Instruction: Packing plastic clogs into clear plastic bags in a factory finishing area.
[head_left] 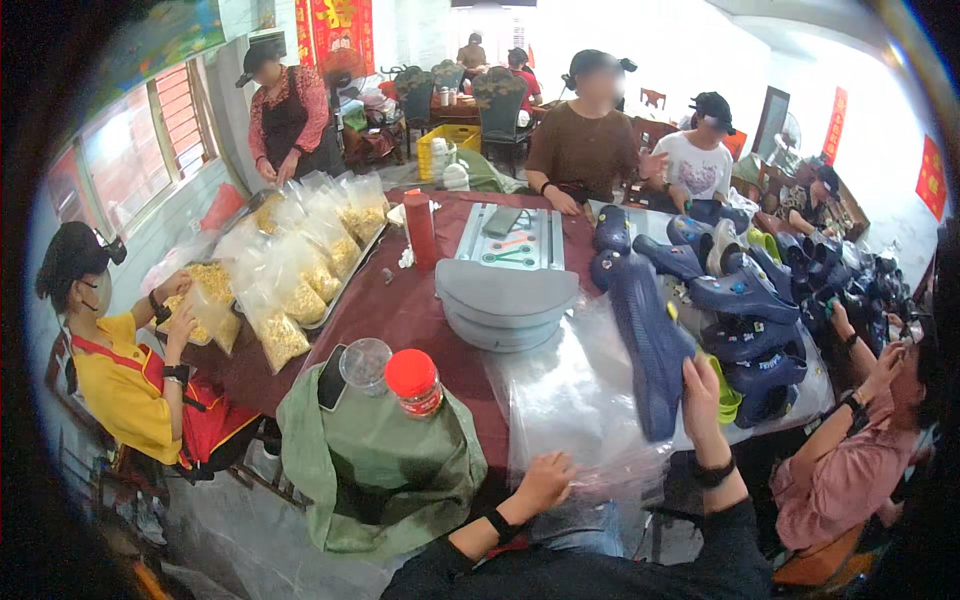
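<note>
The left hand (pixel 545 478) lies flat with fingers bent on the near edge of a stack of clear plastic bags (pixel 570 400) at the table's (pixel 410 310) near edge, pinching nothing I can make out, while the right hand (pixel 700 395) is closed around the heel of one dark blue clog (pixel 645 345) standing up over the bags' right edge. Left of the bags stand one red-capped jar (pixel 415 382) and one clear lid (pixel 365 362) on a green cloth (pixel 380 470). Right of the clog a heap of blue clogs (pixel 750 300), too many to count, crowds the right edge, leaving open surface only at the middle.
</note>
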